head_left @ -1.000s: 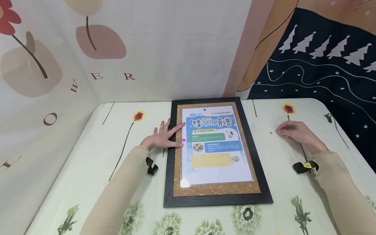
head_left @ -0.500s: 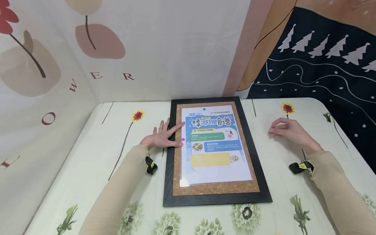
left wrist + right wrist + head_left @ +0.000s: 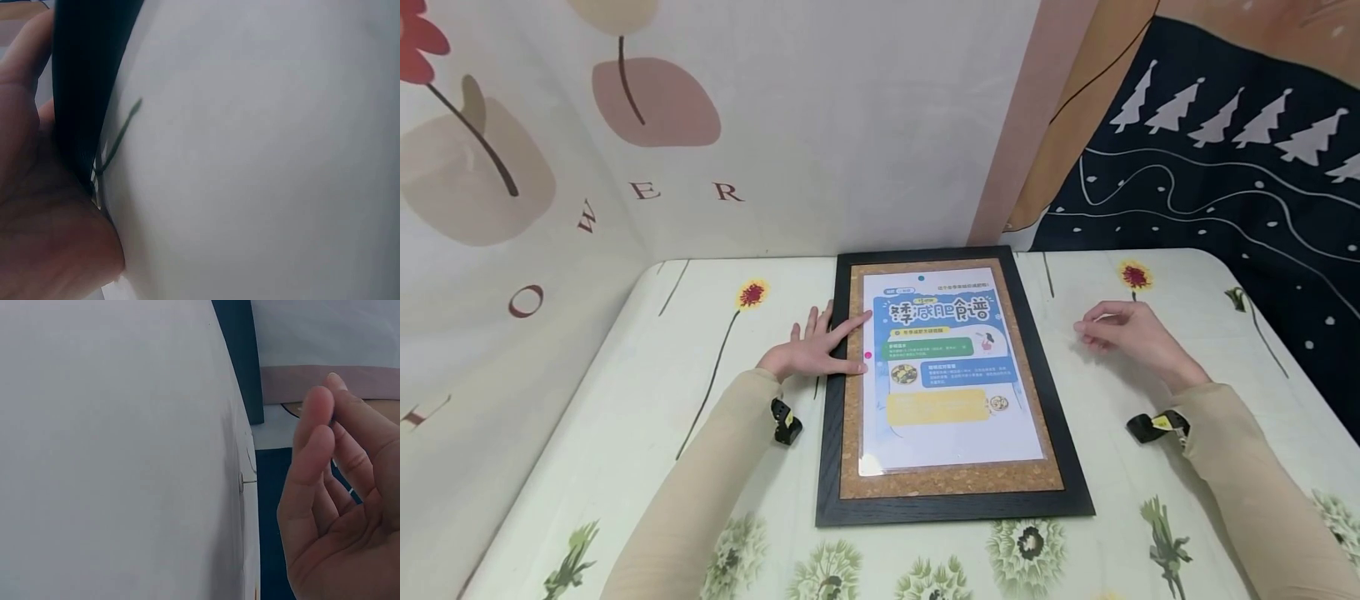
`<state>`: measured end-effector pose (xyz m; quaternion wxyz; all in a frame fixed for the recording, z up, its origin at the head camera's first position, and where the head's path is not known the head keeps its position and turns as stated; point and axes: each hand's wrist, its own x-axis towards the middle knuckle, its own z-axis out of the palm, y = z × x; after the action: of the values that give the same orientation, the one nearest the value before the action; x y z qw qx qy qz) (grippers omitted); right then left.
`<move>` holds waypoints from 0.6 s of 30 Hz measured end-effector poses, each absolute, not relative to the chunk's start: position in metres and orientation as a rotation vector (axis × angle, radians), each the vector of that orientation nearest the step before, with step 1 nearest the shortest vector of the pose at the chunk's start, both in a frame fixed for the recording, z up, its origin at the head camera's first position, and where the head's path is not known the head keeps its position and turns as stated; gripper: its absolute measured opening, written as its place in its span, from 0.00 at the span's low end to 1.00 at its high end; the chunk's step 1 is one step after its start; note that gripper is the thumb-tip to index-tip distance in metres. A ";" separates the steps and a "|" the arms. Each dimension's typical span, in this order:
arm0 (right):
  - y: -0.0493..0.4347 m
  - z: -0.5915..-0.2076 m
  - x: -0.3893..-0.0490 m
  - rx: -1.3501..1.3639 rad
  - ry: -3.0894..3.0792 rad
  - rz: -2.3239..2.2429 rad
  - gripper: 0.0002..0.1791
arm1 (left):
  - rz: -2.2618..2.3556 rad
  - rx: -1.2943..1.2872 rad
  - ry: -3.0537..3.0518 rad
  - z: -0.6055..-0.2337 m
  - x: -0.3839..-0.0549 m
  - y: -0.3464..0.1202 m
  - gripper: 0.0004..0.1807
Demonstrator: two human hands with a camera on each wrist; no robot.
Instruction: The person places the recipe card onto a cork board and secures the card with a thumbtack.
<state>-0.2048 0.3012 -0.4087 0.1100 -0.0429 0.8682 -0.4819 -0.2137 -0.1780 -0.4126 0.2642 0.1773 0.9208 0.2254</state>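
Note:
A black-framed cork board (image 3: 951,484) lies on the table with a printed poster (image 3: 917,442) on it. My left hand (image 3: 808,354) rests with spread fingers on the board's left edge, two digits reaching the poster beside a pink pin head (image 3: 868,355). A teal pin head (image 3: 921,278) marks the poster's top. To the board's right, above the table, my right hand (image 3: 1123,329) has bent fingers with tips close together. Whether they pinch something is unclear. A thumbtack (image 3: 242,482) stands point up on the table near that hand in the right wrist view.
A flower-printed white cloth (image 3: 760,500) covers the table. Behind it hangs a pale printed curtain (image 3: 820,125), with a dark tree-patterned cloth (image 3: 1202,183) at the right. Black straps with cameras sit at both wrists.
My right hand has shifted left toward the board, over the spot where a small tack lay visible in the head view. The left hand and the board stay put.

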 end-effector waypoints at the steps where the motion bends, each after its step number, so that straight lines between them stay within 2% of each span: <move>1: 0.301 -0.409 -0.205 -0.125 2.566 -1.420 0.19 | 0.610 0.480 2.491 -0.413 -0.214 -0.178 0.50; 9: 0.294 -0.409 -0.206 -0.115 2.627 -1.465 0.21 | 0.612 0.475 2.491 -0.413 -0.214 -0.179 0.50; 18: 0.289 -0.411 -0.207 -0.226 2.595 -1.411 0.20 | 0.609 0.481 2.484 -0.410 -0.213 -0.178 0.50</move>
<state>-0.2074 0.2894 -0.4109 0.0893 -0.0761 0.8725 -0.4743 -0.2134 -0.1778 -0.4102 0.2665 0.1782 0.9200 0.2254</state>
